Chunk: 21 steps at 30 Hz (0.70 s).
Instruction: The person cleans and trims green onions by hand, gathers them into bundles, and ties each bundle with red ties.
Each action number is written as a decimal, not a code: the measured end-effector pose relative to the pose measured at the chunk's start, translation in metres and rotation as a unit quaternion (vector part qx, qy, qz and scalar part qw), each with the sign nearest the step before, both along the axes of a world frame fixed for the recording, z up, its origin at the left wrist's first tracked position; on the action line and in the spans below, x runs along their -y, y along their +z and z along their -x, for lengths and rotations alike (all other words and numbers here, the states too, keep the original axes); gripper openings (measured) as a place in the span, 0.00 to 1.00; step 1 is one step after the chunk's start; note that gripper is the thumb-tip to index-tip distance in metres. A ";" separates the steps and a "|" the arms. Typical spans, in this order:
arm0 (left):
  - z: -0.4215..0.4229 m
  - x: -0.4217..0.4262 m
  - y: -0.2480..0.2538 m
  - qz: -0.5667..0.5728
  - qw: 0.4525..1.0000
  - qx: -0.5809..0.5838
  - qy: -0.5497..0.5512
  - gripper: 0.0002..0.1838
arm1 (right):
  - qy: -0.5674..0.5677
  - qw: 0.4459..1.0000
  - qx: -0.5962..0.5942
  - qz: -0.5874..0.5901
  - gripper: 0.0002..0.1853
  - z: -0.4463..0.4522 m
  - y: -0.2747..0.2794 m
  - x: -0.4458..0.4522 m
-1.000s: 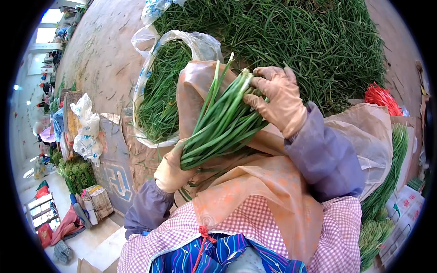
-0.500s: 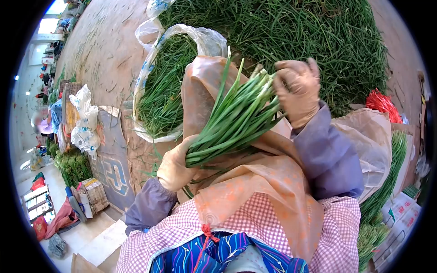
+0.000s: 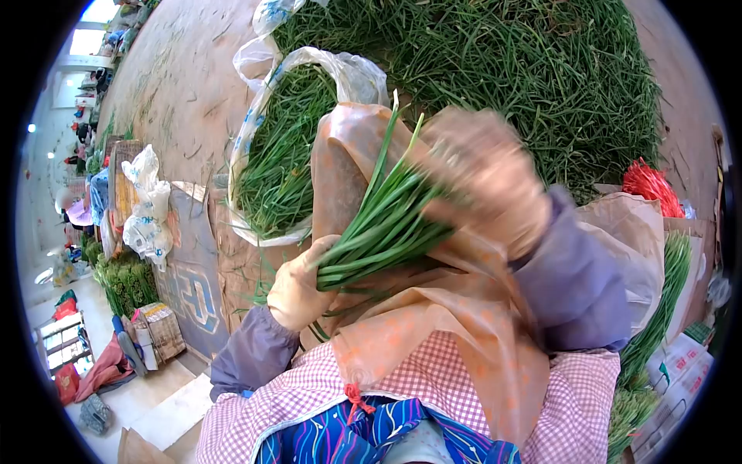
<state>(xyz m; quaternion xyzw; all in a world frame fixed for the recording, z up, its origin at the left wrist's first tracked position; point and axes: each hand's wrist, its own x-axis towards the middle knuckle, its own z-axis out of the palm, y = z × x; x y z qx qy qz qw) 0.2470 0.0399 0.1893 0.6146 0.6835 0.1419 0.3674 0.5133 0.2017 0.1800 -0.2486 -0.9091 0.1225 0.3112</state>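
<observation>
"Green stalks (image 3: 379, 232), gathered in a loose bunch: where are they exactly?"

"Over the plastic apron (image 3: 456, 309), slanting between the two hands. Their lower part is at the left hand (image 3: 301, 286), and their upper part runs up to the right hand (image 3: 495, 185)."

"Are both hands gripping?"

"The left one is: thumb and fingers are wrapped round the bunch. I can't tell about the right. It's badly blurred and overlaps the upper ends, so whether it pinches some stalks or only brushes them doesn't show."

"Which step would you call this?"

"Sorting or tidying the upper ends, I'd judge, while the left hand acts as the holder. The bunch isn't even yet: two stalks stick up away from the rest, on the side towards the plastic bag (image 3: 367, 77)."

"And the next move, what does it call for?"

"A steady left grip, I'd say, firm enough that nothing slides out, yet light enough not to crush the leaves. The right fingers would need to be selective, taking stray pieces without dragging good stalks along. Loose greens lie close by too, in that bag and in the big heap (image 3: 533, 85) beyond the right hand."
</observation>
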 end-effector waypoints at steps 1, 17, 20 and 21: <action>-0.001 0.001 0.000 -0.008 1.000 -0.009 -0.007 0.27 | 0.025 1.000 0.010 -0.005 0.30 0.014 -0.009 0.013; 0.015 -0.005 0.001 -0.011 0.997 -0.033 -0.063 0.29 | -0.008 0.948 -0.134 0.287 0.29 0.009 -0.030 -0.095; 0.017 -0.006 0.002 -0.004 0.997 -0.034 -0.068 0.28 | 0.132 0.967 0.099 0.192 0.38 0.044 -0.040 -0.095; 0.017 -0.008 0.001 -0.004 0.997 -0.035 -0.071 0.27 | 0.141 0.944 0.196 0.223 0.39 0.048 -0.029 -0.093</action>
